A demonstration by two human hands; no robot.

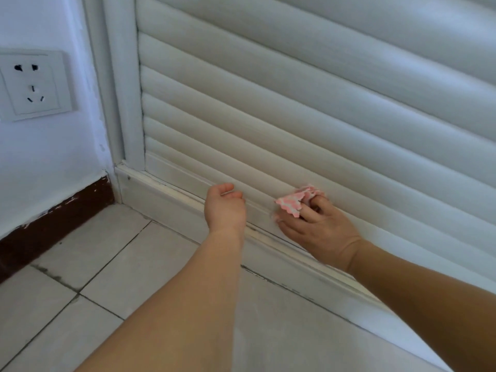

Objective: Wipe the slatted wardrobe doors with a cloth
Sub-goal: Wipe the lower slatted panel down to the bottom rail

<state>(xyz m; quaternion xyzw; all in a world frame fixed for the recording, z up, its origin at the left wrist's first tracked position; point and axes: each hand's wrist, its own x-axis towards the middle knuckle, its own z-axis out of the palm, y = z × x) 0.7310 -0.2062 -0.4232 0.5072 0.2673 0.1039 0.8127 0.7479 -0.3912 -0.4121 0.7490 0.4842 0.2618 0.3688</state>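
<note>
My right hand point(319, 224) pinches a crumpled pink-and-white cloth point(295, 201) against the lowest slats of the white slatted wooden wardrobe door point(295, 108), near its bottom left corner. My left hand point(225, 208) hovers beside it, fingers loosely curled, holding nothing.

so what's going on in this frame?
A person is wiping the bottom of a white slatted wardrobe door. The right hand holds a small pink and white cloth bunched in its fingers, against the lowest slats just above the bottom rail. The left hand hovers close to the door, fingers loosely curled, holding nothing. A wall socket sits to the left, above the tiled floor.
</note>
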